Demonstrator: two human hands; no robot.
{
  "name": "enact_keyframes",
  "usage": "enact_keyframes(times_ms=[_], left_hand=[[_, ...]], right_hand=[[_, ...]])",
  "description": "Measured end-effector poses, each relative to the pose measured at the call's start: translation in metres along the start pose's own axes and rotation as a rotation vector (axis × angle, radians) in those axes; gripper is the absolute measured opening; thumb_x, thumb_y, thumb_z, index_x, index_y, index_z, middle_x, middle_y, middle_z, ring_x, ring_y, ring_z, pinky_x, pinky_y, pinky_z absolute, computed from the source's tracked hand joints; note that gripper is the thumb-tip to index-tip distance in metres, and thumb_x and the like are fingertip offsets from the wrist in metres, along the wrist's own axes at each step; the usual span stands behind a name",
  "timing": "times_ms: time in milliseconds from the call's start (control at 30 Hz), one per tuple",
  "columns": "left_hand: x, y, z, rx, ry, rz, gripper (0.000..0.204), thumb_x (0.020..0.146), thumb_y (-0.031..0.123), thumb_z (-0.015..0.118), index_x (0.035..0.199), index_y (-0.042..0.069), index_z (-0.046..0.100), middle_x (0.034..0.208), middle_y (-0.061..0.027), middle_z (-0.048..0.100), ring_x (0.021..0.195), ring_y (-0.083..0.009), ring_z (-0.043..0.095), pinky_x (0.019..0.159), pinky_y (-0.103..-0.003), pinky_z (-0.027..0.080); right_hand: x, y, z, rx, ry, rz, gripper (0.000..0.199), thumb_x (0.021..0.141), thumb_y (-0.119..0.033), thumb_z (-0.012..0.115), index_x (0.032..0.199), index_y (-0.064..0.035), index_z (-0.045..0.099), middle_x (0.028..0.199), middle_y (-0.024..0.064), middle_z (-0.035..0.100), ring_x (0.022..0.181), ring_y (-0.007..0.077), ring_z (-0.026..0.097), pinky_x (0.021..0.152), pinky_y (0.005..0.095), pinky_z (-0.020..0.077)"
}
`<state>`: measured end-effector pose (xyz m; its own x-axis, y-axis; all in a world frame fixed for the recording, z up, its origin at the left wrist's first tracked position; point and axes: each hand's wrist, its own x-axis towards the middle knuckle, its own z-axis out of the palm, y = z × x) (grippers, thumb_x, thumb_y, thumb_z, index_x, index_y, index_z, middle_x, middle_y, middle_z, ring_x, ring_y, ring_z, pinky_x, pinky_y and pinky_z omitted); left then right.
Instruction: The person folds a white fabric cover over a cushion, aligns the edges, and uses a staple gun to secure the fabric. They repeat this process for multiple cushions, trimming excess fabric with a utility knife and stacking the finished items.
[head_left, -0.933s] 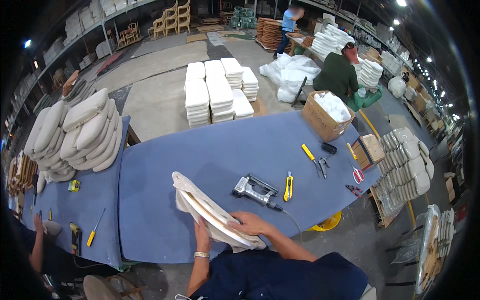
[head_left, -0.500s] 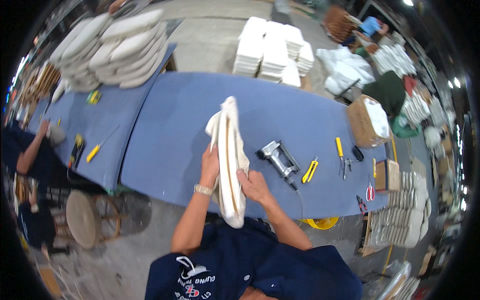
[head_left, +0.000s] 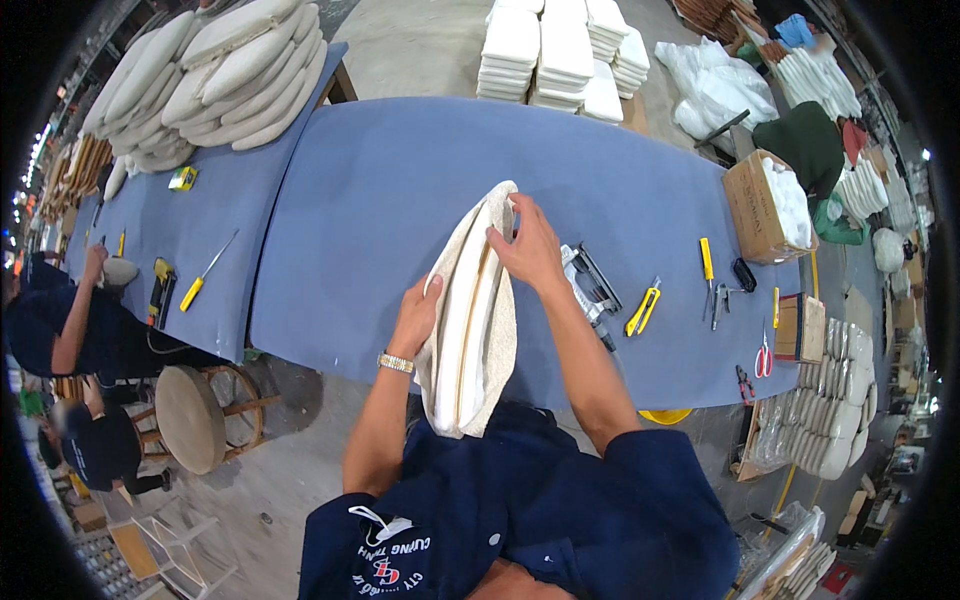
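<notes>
2 hands at work on 1 seat cushion (head_left: 446, 345), which we see stood on edge over the near part of the blue table (head_left: 380, 180), far end leaning slightly right, lower end by the navy shirt (head_left: 420, 520). Left hand (head_left: 415, 315) is gripping its left side, thumb on the beige fabric (head_left: 499, 350), fingers hidden behind. Right hand (head_left: 532, 248) is at the far end, thumb and fingers spread at the fabric edge; we can't tell if they pinch it. White padding and a thin brown strip show between the fabric's 2 sides.

Step in hand, our read: fitting or adjusting the cover around the pad. Next move, we judge, calls for a firm left hold while the right draws the loose edge snug, without creases. The silver staple gun (head_left: 588, 285) lies just right of the right forearm, yellow cutter (head_left: 643, 307) beside it; neither is held.
</notes>
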<state>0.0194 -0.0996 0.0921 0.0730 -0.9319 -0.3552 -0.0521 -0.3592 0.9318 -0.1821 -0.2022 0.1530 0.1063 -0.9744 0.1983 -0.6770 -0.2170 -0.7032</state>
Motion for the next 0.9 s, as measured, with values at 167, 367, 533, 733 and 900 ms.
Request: enact_keyframes(times_ms=[167,367,533,733,900], left_hand=[[0.017,-0.022,-0.017,0.044,0.049,-0.024,0.047,0.110,0.033,0.051,0.134,-0.005,0.062,0.121,-0.0122,0.072,0.106,-0.0170,0.066,0.096,-0.033,0.051],[0.016,0.007,-0.031,-0.054,0.041,-0.066,0.046,0.107,0.030,0.056,0.137,-0.005,0.061,0.127,-0.0166,0.070,0.115,-0.0206,0.065,0.101,-0.034,0.050],[0.060,0.059,0.008,0.283,0.226,0.539,0.046,0.101,0.022,0.063,0.141,0.000,0.059,0.141,-0.0201,0.062,0.129,-0.0301,0.062,0.107,-0.038,0.048],[0.106,0.105,0.061,0.683,0.015,0.559,0.037,0.091,0.010,0.067,0.128,0.006,0.067,0.134,-0.0176,0.066,0.123,-0.0356,0.064,0.105,-0.040,0.050],[0.105,0.104,0.067,0.768,0.034,0.625,0.025,0.091,0.008,0.066,0.115,0.004,0.069,0.128,-0.0128,0.070,0.112,-0.0341,0.068,0.095,-0.042,0.054]], right_hand=[[0.025,0.009,0.018,-0.058,0.013,0.054,0.036,0.091,-0.027,0.071,0.115,-0.0020,0.058,0.113,0.0155,0.068,0.092,0.0290,0.068,0.081,0.0426,0.0526],[0.016,0.058,0.045,0.716,0.002,0.374,0.016,0.098,-0.018,0.065,0.095,-0.0024,0.062,0.085,0.0067,0.064,0.084,0.0144,0.057,0.077,0.0325,0.0477],[-0.001,0.078,0.054,1.024,0.000,0.550,0.016,0.100,-0.015,0.065,0.094,-0.0002,0.062,0.090,0.0035,0.064,0.085,0.0112,0.054,0.078,0.0300,0.0462],[-0.005,0.075,0.046,0.988,0.026,0.517,0.018,0.099,-0.016,0.065,0.095,0.0006,0.063,0.089,0.0046,0.065,0.084,0.0119,0.056,0.075,0.0310,0.0469],[-0.007,0.072,0.042,0.875,0.045,0.511,0.020,0.098,-0.019,0.065,0.094,0.0007,0.063,0.083,0.0043,0.065,0.076,0.0118,0.056,0.068,0.0312,0.0464]])
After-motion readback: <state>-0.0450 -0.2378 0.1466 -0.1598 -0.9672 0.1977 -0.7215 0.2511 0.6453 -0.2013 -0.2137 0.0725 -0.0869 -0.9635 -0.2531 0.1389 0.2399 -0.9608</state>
